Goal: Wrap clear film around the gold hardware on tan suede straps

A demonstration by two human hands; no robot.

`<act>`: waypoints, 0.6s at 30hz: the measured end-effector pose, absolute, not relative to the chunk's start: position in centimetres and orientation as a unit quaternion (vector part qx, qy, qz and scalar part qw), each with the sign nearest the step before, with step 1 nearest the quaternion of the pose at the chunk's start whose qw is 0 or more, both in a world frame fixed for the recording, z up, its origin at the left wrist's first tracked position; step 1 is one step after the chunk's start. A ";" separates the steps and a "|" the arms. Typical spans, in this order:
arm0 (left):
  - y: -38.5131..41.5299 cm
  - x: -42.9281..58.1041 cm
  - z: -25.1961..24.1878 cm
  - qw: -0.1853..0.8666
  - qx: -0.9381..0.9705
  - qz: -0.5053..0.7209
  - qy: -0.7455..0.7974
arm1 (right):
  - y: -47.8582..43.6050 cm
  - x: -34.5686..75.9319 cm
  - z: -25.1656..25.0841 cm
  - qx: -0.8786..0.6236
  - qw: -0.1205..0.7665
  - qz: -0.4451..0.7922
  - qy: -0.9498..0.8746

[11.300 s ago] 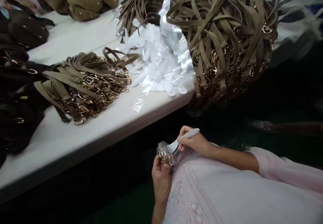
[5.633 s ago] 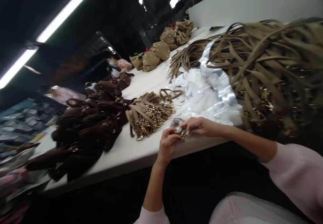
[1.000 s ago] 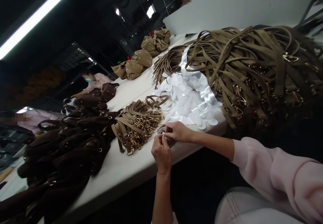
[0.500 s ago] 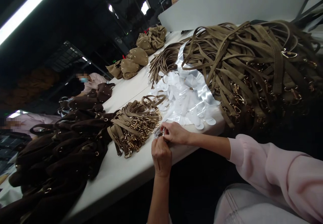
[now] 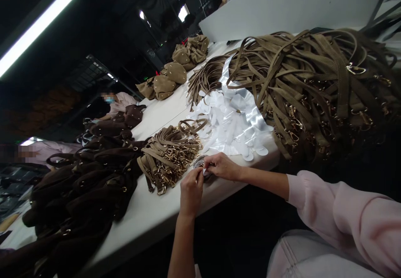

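Observation:
Both hands meet over the near edge of the white table [image 5: 150,211]. My left hand [image 5: 191,190] and my right hand [image 5: 223,166] pinch a small metal clasp wrapped in clear film [image 5: 200,164] between their fingertips. The clasp is mostly hidden by my fingers. Just left of it lies a small bundle of tan straps with gold clasps [image 5: 169,152]. Behind my hands lies a heap of white paper pieces and clear film [image 5: 233,123].
A big pile of tan straps [image 5: 313,82] fills the right of the table. Dark brown bags [image 5: 84,178] are heaped at the left, tan bags [image 5: 175,71] at the far end. Two other people sit at the far left. A fluorescent light hangs overhead.
My hands rose from my lap to the table edge, still working the wrapped clasp. Over the last second my left hand shifted slightly left and the view moved a little.

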State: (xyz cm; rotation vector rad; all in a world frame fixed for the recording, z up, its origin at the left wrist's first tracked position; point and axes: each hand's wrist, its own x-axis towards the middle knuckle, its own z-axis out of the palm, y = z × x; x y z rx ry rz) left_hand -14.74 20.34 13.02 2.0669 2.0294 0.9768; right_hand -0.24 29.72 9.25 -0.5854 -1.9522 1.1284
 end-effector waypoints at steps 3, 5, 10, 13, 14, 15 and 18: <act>20.5 -14.4 13.2 0.032 0.660 0.325 0.677 | 29.6 0.1 9.3 -0.211 0.402 0.386 -0.803; 20.5 -14.2 13.0 0.023 0.628 0.341 0.699 | 29.6 0.6 9.5 -0.183 0.402 0.315 -0.840; 20.8 -14.2 11.6 0.056 0.533 0.398 0.744 | 30.3 2.4 10.8 -0.073 0.328 0.167 -0.927; 21.1 -14.0 10.9 0.096 0.488 0.437 0.749 | 30.9 3.1 11.2 -0.022 0.291 0.122 -0.949; 21.2 -13.8 10.8 0.106 0.479 0.447 0.748 | 31.1 3.3 11.1 -0.021 0.286 0.110 -0.952; 21.2 -13.6 10.9 0.113 0.475 0.453 0.746 | 31.2 3.5 10.9 -0.027 0.285 0.102 -0.953; 21.0 -13.1 11.5 0.136 0.500 0.445 0.730 | 31.0 3.9 10.0 -0.048 0.299 0.117 -0.946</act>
